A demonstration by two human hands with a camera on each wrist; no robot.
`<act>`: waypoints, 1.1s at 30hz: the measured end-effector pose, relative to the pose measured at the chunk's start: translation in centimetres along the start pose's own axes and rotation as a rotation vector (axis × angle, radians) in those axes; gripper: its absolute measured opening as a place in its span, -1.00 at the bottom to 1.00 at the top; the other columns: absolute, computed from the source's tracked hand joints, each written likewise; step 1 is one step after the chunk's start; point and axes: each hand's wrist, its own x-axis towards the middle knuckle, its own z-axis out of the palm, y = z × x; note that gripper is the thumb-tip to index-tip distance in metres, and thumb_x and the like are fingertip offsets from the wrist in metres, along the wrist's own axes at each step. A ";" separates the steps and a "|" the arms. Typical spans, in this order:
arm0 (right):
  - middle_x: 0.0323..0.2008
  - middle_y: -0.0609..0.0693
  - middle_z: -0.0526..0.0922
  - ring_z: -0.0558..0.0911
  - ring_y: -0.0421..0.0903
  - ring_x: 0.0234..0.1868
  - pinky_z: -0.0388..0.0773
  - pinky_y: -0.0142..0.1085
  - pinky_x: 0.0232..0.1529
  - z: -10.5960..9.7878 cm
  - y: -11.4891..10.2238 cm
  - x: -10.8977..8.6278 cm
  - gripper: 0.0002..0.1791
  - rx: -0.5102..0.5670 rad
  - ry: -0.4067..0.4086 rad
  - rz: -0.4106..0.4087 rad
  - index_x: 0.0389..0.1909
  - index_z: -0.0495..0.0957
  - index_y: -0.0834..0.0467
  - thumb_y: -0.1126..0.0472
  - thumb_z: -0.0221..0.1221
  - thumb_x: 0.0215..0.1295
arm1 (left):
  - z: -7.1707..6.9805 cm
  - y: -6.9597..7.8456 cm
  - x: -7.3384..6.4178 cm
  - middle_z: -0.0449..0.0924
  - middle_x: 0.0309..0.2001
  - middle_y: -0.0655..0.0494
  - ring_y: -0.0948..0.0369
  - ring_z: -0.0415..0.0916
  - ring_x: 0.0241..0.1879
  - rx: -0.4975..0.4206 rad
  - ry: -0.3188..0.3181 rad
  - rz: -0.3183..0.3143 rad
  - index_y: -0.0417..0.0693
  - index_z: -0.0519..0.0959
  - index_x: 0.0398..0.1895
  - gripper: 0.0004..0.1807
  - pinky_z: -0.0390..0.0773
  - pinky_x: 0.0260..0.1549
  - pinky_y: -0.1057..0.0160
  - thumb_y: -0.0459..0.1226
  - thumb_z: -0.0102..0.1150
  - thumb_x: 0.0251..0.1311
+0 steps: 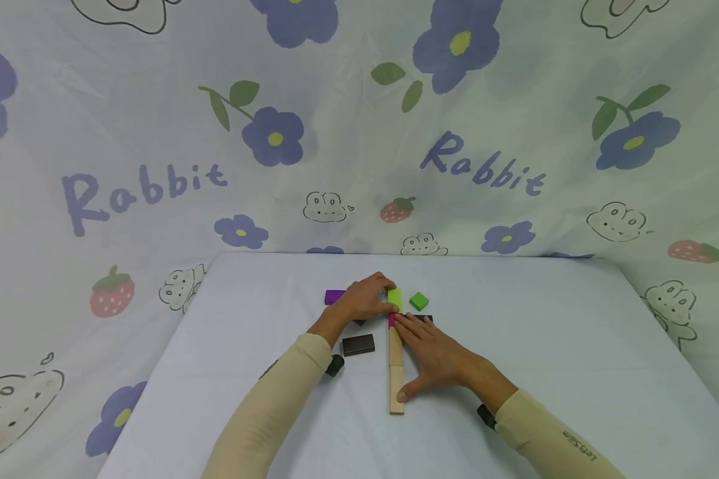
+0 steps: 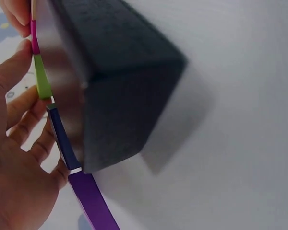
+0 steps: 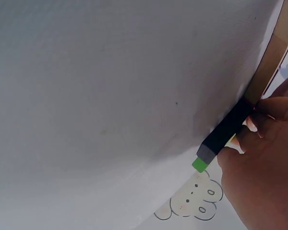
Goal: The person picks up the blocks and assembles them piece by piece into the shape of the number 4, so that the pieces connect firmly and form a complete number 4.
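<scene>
In the head view, my left hand (image 1: 365, 296) pinches a lime green block (image 1: 395, 299) by its near and far ends with thumb and finger. This block lies end to end with a short magenta block (image 1: 392, 320), which heads a straight row of two plain wooden blocks, the farther (image 1: 396, 346) and the nearer (image 1: 397, 390). My right hand (image 1: 440, 356) rests along the row's right side, fingertips at the magenta block and thumb on the nearer wooden block. A black block (image 3: 226, 125) lies beside the row, partly under my right fingers in the head view.
A small green block (image 1: 419, 301) sits right of the lime one. Left of the row lie a dark brown block (image 1: 358, 344), a purple block (image 1: 333, 297) and a dark blue block (image 2: 62, 136), partly hidden by the left hand in the head view. A printed curtain (image 1: 347, 153) hangs behind the white table (image 1: 263, 293).
</scene>
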 end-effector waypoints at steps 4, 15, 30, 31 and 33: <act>0.60 0.10 0.01 -0.07 0.12 0.60 -0.10 0.10 0.51 0.0 0.0 0.0 0.51 0.002 0.001 -0.002 0.60 -0.01 0.23 -0.63 0.32 -0.21 | 0.0 0.1 -0.1 0.47 0.25 0.07 0.10 0.44 0.26 -0.007 0.002 -0.001 -0.06 0.54 0.29 -0.40 0.39 0.24 -0.12 0.03 0.33 0.28; 0.60 0.10 0.01 -0.08 0.10 0.60 -0.11 0.10 0.52 0.1 0.0 0.1 0.51 0.008 -0.014 0.014 0.60 -0.01 0.22 -0.64 0.32 -0.22 | 0.2 -0.1 0.0 0.47 0.25 0.06 0.09 0.43 0.27 -0.011 -0.001 -0.013 -0.04 0.53 0.29 -0.40 0.38 0.24 -0.17 0.04 0.33 0.28; 0.60 0.10 0.00 -0.09 0.10 0.60 -0.13 0.09 0.52 0.2 0.1 0.0 0.51 0.013 -0.006 0.000 0.60 -0.02 0.23 -0.64 0.31 -0.20 | 0.5 -0.5 0.3 0.47 0.25 0.09 0.12 0.44 0.25 0.005 -0.008 -0.003 -0.03 0.52 0.32 -0.37 0.40 0.22 -0.15 0.07 0.31 0.28; 0.60 0.10 0.00 -0.09 0.10 0.60 -0.13 0.09 0.52 0.2 0.1 0.0 0.51 0.012 -0.006 0.000 0.60 -0.02 0.23 -0.64 0.31 -0.21 | 0.6 -0.5 0.3 0.47 0.25 0.09 0.12 0.44 0.25 0.004 -0.007 -0.005 -0.03 0.52 0.32 -0.37 0.40 0.22 -0.15 0.07 0.31 0.28; 0.60 0.10 0.00 -0.09 0.10 0.60 -0.13 0.09 0.52 0.2 0.1 0.0 0.51 0.009 -0.007 0.002 0.60 -0.02 0.23 -0.64 0.31 -0.21 | 0.6 -0.5 0.3 0.46 0.25 0.08 0.12 0.44 0.25 0.006 -0.006 -0.008 -0.03 0.52 0.32 -0.37 0.40 0.22 -0.14 0.07 0.31 0.28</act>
